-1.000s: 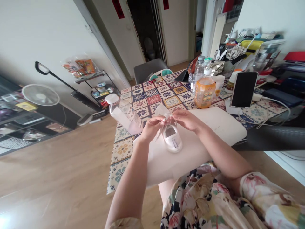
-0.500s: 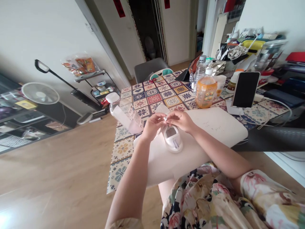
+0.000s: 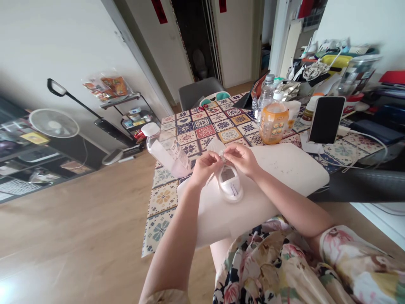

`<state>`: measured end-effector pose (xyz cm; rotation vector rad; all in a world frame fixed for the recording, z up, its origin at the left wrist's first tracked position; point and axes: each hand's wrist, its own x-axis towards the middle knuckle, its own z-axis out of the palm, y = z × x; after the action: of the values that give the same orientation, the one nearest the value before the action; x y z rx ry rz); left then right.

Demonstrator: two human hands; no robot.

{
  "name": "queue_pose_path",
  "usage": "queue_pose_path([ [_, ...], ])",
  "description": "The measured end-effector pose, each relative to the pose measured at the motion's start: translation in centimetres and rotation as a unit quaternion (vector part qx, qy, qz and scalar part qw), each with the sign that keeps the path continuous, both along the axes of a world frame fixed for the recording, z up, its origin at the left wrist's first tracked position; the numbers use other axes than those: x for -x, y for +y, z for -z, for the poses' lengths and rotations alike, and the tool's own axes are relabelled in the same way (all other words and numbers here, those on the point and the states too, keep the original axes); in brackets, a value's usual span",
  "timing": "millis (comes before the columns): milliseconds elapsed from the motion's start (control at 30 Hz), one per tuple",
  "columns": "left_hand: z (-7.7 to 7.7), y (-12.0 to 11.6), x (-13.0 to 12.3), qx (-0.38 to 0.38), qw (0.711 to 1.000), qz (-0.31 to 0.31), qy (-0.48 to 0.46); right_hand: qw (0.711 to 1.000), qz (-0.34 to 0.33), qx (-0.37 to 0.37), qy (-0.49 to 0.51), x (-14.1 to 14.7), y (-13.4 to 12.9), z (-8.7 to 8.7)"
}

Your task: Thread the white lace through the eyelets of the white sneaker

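Observation:
A white shoe (image 3: 233, 191) stands on the white sheet, its heel towards me with thin dark purple lines on it and its dark opening facing up. Both hands are over the front of the shoe, just past the opening. My left hand (image 3: 204, 167) is closed in a pinch on the white shoelace. My right hand (image 3: 242, 159) pinches the shoelace (image 3: 223, 156) too, a little apart from the left fingertips. The fingers hide most of the lace and the front of the shoe.
A clear bottle with a white cap (image 3: 169, 156) leans at the left. Behind the sheet (image 3: 281, 164) stand an orange-labelled bottle (image 3: 274, 123), a water bottle (image 3: 266, 93) and a phone on a stand (image 3: 326, 120). A patterned cloth (image 3: 163, 196) covers the table; clutter fills the back right.
My fingertips have moved slightly apart, the right hand shifting up and a little to the right. The shoe stays in about the same place.

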<state>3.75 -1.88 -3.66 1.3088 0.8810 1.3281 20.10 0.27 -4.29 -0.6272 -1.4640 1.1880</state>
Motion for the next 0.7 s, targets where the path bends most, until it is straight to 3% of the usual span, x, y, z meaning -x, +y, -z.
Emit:
queue_pose_path([
  [167, -0.23, 0.04, 0.06, -0.001, 1.000, 0.006, -0.011, 0.986, 0.017, -0.097, -0.132, -0.57, 0.08, 0.08],
  [300, -0.05, 0.17, 0.13, -0.004, 1.000, -0.004, 0.000, 0.979, 0.036, -0.112, -0.169, -0.65, 0.28, 0.11],
  [500, 0.28, 0.40, 0.12, -0.013, 0.999, -0.032, 0.027, 0.997, -0.033, 0.044, -0.046, -0.34, 0.18, 0.04],
  [600, 0.30, 0.42, 0.07, -0.008, 0.999, -0.036, 0.031, 0.989, -0.080, 0.121, 0.030, -0.27, 0.11, -0.04],
  [700, 0.26, 0.43, 0.08, -0.004, 0.999, -0.031, 0.030, 0.979, -0.127, 0.150, 0.060, -0.46, 0.06, -0.09],
])
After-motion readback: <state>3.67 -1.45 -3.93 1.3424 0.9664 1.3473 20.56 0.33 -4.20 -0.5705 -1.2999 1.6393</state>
